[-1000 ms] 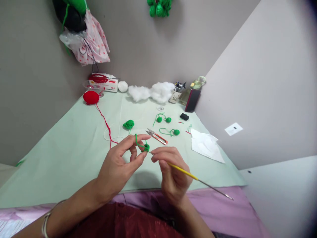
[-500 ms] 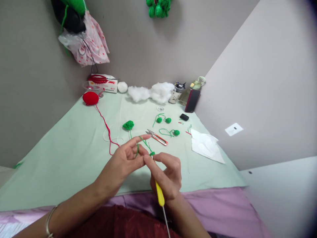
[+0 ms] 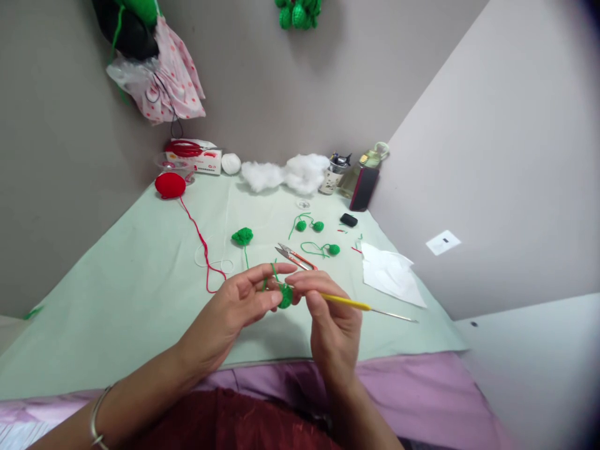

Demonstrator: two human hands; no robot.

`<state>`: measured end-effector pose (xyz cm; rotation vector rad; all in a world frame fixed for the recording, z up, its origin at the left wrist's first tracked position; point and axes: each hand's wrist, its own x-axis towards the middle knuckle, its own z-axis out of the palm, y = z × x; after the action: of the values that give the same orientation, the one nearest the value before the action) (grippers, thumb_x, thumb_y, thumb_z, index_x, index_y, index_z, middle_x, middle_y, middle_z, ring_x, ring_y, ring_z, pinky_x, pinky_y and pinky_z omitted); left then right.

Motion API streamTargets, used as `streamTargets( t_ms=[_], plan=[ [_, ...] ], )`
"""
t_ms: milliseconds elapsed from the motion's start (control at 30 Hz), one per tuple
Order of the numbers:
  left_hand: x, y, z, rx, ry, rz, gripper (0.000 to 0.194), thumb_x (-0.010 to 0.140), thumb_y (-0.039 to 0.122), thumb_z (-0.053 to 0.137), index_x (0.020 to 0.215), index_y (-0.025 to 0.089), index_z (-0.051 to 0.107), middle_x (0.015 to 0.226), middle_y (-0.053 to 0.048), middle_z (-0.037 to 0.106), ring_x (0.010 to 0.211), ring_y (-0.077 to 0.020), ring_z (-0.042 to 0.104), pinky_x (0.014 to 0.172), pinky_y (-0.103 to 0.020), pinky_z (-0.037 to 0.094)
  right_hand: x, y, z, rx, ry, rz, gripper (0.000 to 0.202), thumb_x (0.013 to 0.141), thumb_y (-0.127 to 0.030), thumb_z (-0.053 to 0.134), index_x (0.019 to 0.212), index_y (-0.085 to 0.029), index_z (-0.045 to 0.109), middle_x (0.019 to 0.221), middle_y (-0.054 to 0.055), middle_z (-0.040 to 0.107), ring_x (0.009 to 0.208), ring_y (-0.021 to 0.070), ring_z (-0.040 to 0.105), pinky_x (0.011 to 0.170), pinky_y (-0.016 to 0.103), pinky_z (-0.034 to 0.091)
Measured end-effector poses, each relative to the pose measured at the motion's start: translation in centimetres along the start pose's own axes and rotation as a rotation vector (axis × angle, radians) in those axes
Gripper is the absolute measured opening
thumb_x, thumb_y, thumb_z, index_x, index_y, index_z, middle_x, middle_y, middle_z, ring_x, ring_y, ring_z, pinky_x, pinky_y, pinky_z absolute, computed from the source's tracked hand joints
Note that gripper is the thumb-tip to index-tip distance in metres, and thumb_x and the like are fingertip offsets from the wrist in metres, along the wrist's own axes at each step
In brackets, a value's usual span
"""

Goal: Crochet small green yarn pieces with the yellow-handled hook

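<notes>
Between thumb and fingers, my left hand (image 3: 244,299) pinches a small round green crochet piece (image 3: 285,297). Green yarn (image 3: 274,270) loops over its raised index finger. A crochet hook with a yellow handle (image 3: 345,301) lies nearly level in my right hand (image 3: 336,325), which is closed around it. The hook's left end meets the top of the green piece; its other metal end sticks out to the right. Just behind my hands lie thread snips (image 3: 293,255) with orange handles, partly covered by my right fingers. A green yarn bundle (image 3: 242,236) sits behind my left hand.
Small green crochet balls (image 3: 334,249) with yarn tails lie behind my right hand. A red yarn ball (image 3: 170,185) trails a strand toward my left hand. White stuffing (image 3: 307,174), a pen cup (image 3: 330,178) and a phone (image 3: 364,189) stand along the back; white paper (image 3: 392,274) lies right.
My right hand has turned the hook from steep to nearly level, pointing right. The green piece now faces up more visibly between my left fingers.
</notes>
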<state>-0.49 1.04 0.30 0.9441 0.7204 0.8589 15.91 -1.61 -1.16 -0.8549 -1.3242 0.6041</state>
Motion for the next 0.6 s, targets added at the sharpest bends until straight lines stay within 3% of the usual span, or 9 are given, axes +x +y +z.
streamTargets(
  t_ms=[100, 233, 433, 600],
  plan=[
    [0.1, -0.1, 0.4, 0.000, 0.049, 0.044, 0.039, 0.089, 0.037, 0.081, 0.127, 0.029, 0.076, 0.091, 0.000, 0.067, 0.086, -0.0153, 0.054, 0.074, -0.026, 0.041, -0.1, 0.0, 0.3, -0.036, 0.010, -0.019, 0.017, 0.102, -0.022, 0.062, 0.097, -0.024, 0.078, 0.089, 0.004, 0.078, 0.079, 0.0179, 0.071, 0.071, 0.035, 0.060],
    [0.3, -0.1, 0.5, -0.072, 0.032, 0.070, 0.051, 0.086, 0.031, 0.084, 0.135, 0.030, 0.070, 0.093, 0.001, 0.069, 0.094, -0.0163, 0.059, 0.093, -0.030, 0.045, -0.4, 0.0, 0.1, -0.080, -0.021, -0.076, 0.019, 0.101, -0.018, 0.061, 0.102, -0.025, 0.079, 0.093, 0.005, 0.076, 0.090, 0.0186, 0.071, 0.076, 0.035, 0.060],
    [0.3, 0.2, -0.3, -0.210, -0.034, -0.110, 0.055, 0.081, 0.027, 0.087, 0.135, 0.026, 0.073, 0.087, 0.001, 0.063, 0.081, -0.0134, 0.052, 0.081, -0.026, 0.044, 0.4, 0.7, -0.7, 0.112, 0.040, 0.046, 0.019, 0.101, -0.028, 0.062, 0.091, -0.021, 0.077, 0.076, 0.002, 0.069, 0.067, 0.0157, 0.066, 0.063, 0.032, 0.058],
    [0.4, -0.2, -0.3, -0.232, -0.041, -0.069, 0.047, 0.079, 0.024, 0.089, 0.124, 0.028, 0.079, 0.085, 0.002, 0.061, 0.079, -0.0105, 0.053, 0.080, -0.022, 0.045, 0.9, 0.7, -0.6, 0.287, -0.001, 0.128, 0.022, 0.101, -0.032, 0.063, 0.086, -0.021, 0.075, 0.074, 0.003, 0.070, 0.060, 0.0132, 0.062, 0.052, 0.026, 0.054]
  ],
)
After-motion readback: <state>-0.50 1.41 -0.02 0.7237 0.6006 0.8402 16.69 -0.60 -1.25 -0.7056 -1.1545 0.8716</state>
